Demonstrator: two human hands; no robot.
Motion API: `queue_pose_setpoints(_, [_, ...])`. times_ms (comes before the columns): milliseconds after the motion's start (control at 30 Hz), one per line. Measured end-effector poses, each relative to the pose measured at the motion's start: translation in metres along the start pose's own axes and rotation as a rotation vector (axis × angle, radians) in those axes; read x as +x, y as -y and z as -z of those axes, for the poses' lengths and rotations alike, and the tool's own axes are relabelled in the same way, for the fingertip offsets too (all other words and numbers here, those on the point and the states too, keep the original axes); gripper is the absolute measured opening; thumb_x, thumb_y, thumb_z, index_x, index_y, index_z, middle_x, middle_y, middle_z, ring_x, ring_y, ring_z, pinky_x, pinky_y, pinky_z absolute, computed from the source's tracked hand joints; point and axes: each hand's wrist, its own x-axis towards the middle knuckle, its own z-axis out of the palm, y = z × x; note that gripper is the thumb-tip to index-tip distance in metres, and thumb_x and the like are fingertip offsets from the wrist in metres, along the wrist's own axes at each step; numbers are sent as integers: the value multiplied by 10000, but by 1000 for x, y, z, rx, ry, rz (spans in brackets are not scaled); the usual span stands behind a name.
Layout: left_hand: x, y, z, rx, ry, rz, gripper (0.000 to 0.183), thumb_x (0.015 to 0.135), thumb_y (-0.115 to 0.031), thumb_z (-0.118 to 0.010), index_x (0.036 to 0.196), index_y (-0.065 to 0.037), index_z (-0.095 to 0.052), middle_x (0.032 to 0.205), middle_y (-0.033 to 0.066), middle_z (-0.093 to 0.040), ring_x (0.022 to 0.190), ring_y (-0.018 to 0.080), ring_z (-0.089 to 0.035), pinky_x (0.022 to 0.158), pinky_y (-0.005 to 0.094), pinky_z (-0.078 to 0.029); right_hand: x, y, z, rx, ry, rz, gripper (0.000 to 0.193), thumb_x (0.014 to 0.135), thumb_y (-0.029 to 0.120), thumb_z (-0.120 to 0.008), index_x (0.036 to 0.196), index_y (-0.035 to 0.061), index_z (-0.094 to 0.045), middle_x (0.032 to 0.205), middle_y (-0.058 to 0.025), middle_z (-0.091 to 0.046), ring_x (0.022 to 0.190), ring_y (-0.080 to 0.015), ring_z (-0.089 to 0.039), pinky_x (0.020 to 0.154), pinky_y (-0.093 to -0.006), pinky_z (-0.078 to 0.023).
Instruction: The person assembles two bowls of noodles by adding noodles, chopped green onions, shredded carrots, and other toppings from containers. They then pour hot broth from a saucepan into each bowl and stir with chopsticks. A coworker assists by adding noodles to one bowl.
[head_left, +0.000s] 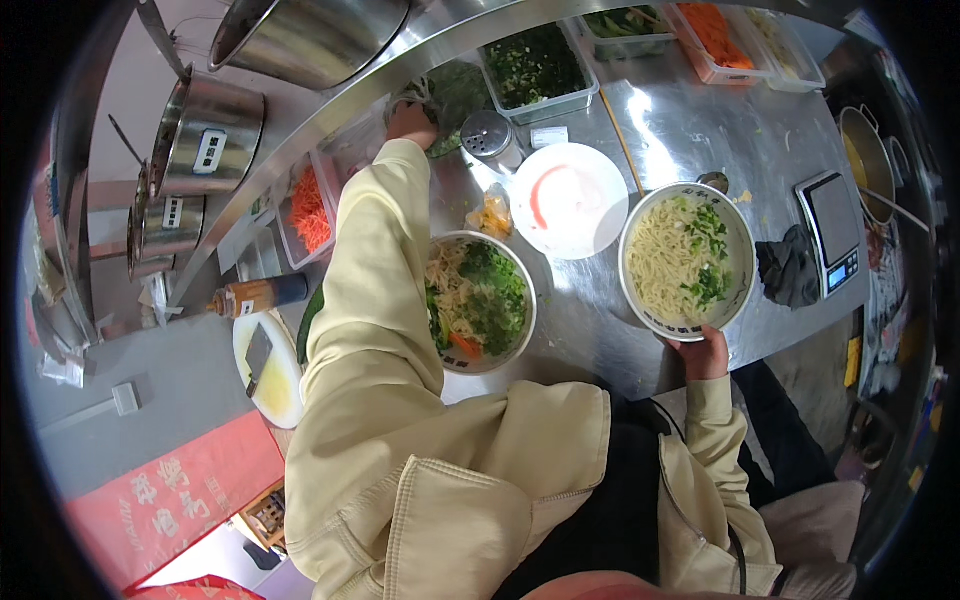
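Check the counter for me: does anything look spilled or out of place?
Slightly untidy: small yellowish scraps lie loose on the steel counter, near the noodle bowl on the right, and a dark cloth is crumpled beside the scale. The white plate bears a reddish streak, possibly sauce.

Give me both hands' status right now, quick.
Left hand: at the leafy greens; open or closed can't be told.
Right hand: at the noodle bowl's near edge; grip can't be told.
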Motion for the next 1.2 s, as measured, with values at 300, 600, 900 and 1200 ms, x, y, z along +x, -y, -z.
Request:
queue_pose_setpoints(300, [24, 24, 0, 14, 38, -29, 241, 857, -212, -511, 982, -129, -699, 1059, 135, -660, 999, 290, -627, 884, 401, -485, -3, -2, -5, -37, -88, 39, 513, 837, 212, -495, 1314, 51, -398, 1231, -130, -542, 1081, -299, -566, 799, -439, -523])
queue_pose_setpoints(600, [3, 50, 34, -1750, 53, 603, 301, 874, -66, -608, 1158, 27, -571, 1224, 106, -571, 1067, 220, -582, 873, 312, -542, 1, 6, -2, -59, -16, -26, 533, 836, 218, -547, 1322, 59, -396, 1256, -139, -537, 1098, -310, -573, 802, -448, -555])
queue_pose_setpoints(900, [-124, -99, 129, -1801, 555, 282, 278, 892, -9, -576, 1163, 29, -529, 1058, 130, -628, 935, 189, -633, 746, 231, -570, 6, 20, 9, -141, 114, -157, 522, 859, 161, -583, 1330, 42, -391, 1233, -144, -549, 1063, -288, -590, 792, -455, -563])
queue_pose_setpoints(1200, [-245, -326, 107, -1041, 669, -394, 172, 776, -95, -709, 929, -19, -685, 857, 104, -671, 681, 182, -625, 631, 280, -508, 7, 54, 17, -299, 377, -322, 634, 863, 265, -639, 1384, 105, -316, 1291, -95, -507, 1125, -237, -557, 771, -430, -555])
